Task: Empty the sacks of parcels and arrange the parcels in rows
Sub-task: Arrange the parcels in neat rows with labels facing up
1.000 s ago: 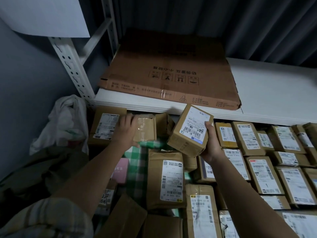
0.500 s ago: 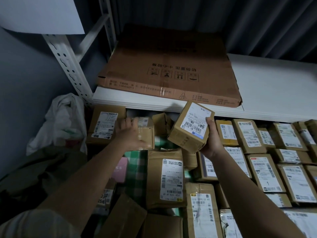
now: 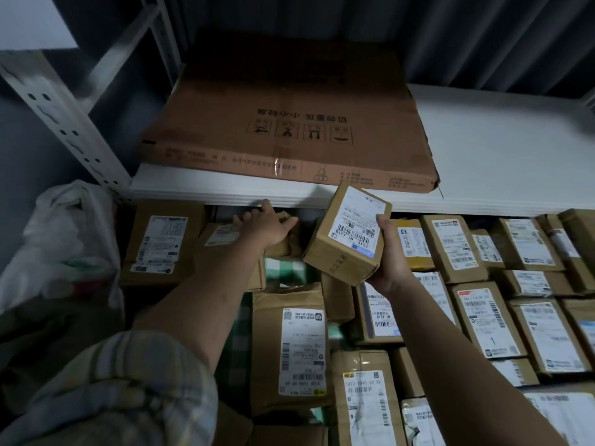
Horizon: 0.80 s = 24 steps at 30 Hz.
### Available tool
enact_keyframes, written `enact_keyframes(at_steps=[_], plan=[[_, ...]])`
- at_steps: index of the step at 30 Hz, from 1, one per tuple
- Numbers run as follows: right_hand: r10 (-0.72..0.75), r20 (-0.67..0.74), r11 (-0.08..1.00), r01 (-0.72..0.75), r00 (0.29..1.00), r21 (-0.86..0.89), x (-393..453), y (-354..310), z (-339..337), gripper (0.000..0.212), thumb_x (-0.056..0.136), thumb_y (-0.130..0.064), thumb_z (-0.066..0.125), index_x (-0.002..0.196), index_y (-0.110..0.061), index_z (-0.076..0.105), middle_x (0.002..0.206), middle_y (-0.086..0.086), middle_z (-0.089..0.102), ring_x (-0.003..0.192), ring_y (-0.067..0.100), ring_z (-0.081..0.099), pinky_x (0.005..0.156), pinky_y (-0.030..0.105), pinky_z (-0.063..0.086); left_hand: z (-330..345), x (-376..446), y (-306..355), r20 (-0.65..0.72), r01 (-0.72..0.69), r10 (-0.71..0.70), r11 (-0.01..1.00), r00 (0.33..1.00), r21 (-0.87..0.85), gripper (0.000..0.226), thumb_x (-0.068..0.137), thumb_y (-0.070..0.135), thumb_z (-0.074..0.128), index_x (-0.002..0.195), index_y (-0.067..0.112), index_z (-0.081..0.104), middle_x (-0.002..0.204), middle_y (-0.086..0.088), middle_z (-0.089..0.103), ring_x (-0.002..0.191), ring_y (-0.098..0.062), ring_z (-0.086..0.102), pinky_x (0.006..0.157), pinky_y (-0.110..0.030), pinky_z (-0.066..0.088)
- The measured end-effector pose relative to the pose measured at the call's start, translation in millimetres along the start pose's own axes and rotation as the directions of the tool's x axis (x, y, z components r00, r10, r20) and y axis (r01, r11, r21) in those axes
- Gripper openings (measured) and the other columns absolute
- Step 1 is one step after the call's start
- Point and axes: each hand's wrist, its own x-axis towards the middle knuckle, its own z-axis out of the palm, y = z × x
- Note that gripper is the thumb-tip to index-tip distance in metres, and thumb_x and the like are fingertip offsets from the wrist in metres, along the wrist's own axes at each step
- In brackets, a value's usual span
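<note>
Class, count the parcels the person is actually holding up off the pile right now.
1: the small box, gripped in the right hand. The left hand reaches under the shelf among parcels; whether it grips anything is unclear.

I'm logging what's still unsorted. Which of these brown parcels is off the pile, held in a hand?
The small box with the barcode label, gripped in the right hand and tilted above the rows. All other parcels lie on the pile.

Left hand splayed, right hand gripping
</note>
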Motion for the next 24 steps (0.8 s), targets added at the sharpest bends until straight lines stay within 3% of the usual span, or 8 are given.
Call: enact_keyframes(at_steps=[4, 7, 14, 19, 24], plan=[[0.01, -0.032, 0.999, -0.012, 0.999, -0.052, 7.4, 4.0, -6.3, 0.065, 0.073, -0.072, 0.059, 0.125, -0.034, 0.062, 0.123, 0.003, 0.068, 0.12, 0.03, 0.058, 0.11, 0.056, 0.034, 12.0, 21.7, 4.3, 0.009, 0.054, -0.054, 0.999, 0.999, -0.001, 0.093, 0.088, 0.07, 0.038, 0.15, 0.008, 0.007, 0.155, -0.023, 0.02, 0.143, -0.041, 0.014, 0.116, -0.057, 0.002], [0.01, -0.042, 0.998, -0.012, 0.999, -0.054, 13.1, 6.1, -13.6, 0.069, 0.068, -0.073, 0.061, 0.126, -0.034, 0.062, 0.123, 0.003, 0.068, 0.121, 0.031, 0.058, 0.109, 0.056, 0.036, 15.4, 32.9, 6.3, 0.044, 0.13, -0.126, 0.987, 0.991, -0.089, 0.099, 0.086, 0.069, 0.048, 0.152, 0.008, 0.006, 0.157, -0.024, 0.013, 0.143, -0.043, 0.013, 0.115, -0.06, 0.014], [0.014, -0.043, 0.998, -0.017, 0.999, -0.062, 11.6, 3.4, -17.4, 0.073, 0.068, -0.076, 0.06, 0.129, -0.036, 0.058, 0.124, 0.002, 0.067, 0.121, 0.031, 0.058, 0.109, 0.056, 0.036, 18.1, 37.4, 9.4, -0.012, 0.11, -0.113, 0.981, 0.994, -0.163, 0.091, 0.083, 0.059, 0.058, 0.145, 0.002, 0.024, 0.145, -0.021, 0.036, 0.131, -0.041, 0.032, 0.104, -0.052, 0.038], [0.006, -0.029, 1.0, -0.005, 1.0, 0.029, -2.5, -4.5, -9.0, 0.051, 0.09, -0.064, 0.046, 0.125, -0.031, 0.062, 0.124, 0.003, 0.067, 0.12, 0.027, 0.059, 0.11, 0.05, 0.037, 7.5, 18.5, 14.8, -0.11, -0.025, -0.003, 0.968, 0.994, -0.252, 0.071, 0.083, 0.049, 0.063, 0.131, 0.001, 0.043, 0.132, -0.019, 0.047, 0.119, -0.035, 0.047, 0.087, -0.036, 0.044], [-0.016, 0.041, 0.993, 0.011, 0.999, 0.118, -26.0, -10.6, 0.9, 0.046, 0.099, -0.053, 0.035, 0.128, -0.024, 0.057, 0.124, 0.008, 0.067, 0.106, 0.024, 0.066, 0.096, 0.044, 0.047, -5.3, -14.8, 12.0, -0.173, -0.113, 0.056, 0.934, 0.983, -0.339, 0.065, 0.085, 0.04, 0.064, 0.135, 0.007, 0.041, 0.136, -0.017, 0.041, 0.124, -0.034, 0.041, 0.091, -0.036, 0.041]])
